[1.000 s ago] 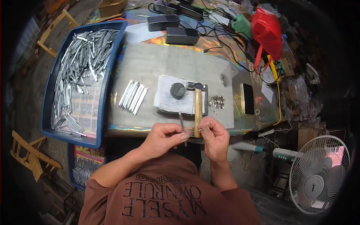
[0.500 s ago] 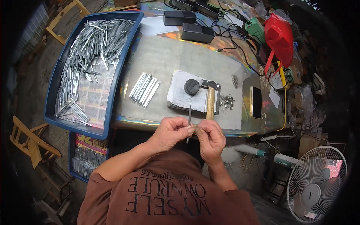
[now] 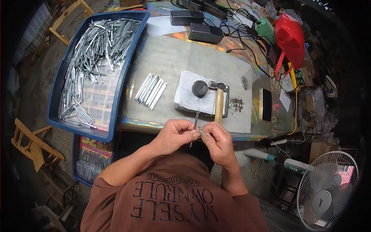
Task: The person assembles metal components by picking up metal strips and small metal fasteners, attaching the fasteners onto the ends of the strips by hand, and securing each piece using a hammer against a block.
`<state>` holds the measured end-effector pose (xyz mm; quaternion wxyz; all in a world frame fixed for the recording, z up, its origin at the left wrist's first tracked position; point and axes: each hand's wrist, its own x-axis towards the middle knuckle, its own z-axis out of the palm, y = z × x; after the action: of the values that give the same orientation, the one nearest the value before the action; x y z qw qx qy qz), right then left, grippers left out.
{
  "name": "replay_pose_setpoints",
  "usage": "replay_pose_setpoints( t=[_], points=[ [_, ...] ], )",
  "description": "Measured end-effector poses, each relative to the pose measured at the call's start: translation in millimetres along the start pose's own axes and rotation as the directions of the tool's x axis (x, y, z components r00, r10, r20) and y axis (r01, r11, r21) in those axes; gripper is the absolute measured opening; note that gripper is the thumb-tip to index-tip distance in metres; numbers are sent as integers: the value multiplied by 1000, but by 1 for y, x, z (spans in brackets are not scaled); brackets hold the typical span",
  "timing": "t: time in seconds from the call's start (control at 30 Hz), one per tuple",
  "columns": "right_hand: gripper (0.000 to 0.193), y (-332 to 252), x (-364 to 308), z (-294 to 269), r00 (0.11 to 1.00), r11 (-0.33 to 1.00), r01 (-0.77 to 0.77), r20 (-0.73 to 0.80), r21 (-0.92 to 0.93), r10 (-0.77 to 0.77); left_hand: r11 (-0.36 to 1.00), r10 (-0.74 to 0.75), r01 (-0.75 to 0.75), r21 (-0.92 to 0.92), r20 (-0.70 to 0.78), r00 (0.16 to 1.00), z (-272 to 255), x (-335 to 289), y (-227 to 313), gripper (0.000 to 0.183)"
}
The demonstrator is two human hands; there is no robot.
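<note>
My left hand (image 3: pixel 176 133) is closed around a thin grey metal rod (image 3: pixel 196 117), which stands nearly upright in the picture, with its lower end showing below my fingers. Fingertips of my right hand (image 3: pixel 219 144) are pinched together against the left thumb, beside the rod; whatever they hold is too small to make out. Just beyond my hands, a block topped with white paper (image 3: pixel 183 96) carries a round black piece (image 3: pixel 199 88). A wooden-handled hammer (image 3: pixel 219 104) rests across the block's right side. Small shiny metal pieces (image 3: pixel 236 105) lie right of it.
Several silvery rods (image 3: pixel 150 92) lie in a row on the table, left of the block. A large blue tray (image 3: pixel 116 104) of similar rods stands farther left, above a second blue tray (image 3: pixel 73 158). A phone (image 3: pixel 266 105) lies at the right; a fan (image 3: pixel 326 191) stands lower right.
The view has shifted slightly, so the table things appear a little to the right. Both hands keep nearly the same pose, and the rod leans slightly more to the right.
</note>
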<state>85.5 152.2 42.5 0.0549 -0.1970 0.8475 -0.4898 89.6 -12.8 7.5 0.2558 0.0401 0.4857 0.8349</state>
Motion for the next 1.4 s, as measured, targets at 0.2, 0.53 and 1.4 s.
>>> replay_pose_setpoints(
  t=[0.2, 0.53, 1.4],
  points=[
    [8, 7, -8, 16, 987, 985, -83, -123, 150, 102, 999, -2, 2, -35, -9, 1000, -3, 2, -2, 10],
    [12, 9, -16, 39, 945, 810, -177, -134, 559, 299, 922, -21, -72, -379, -234, 972, -7, 3, -4, 14],
    [13, 7, -13, 56, 934, 447, -84, -86, 890, 346, 919, 362, -392, -31, -325, 874, 5, -2, -18, 6]
  ],
)
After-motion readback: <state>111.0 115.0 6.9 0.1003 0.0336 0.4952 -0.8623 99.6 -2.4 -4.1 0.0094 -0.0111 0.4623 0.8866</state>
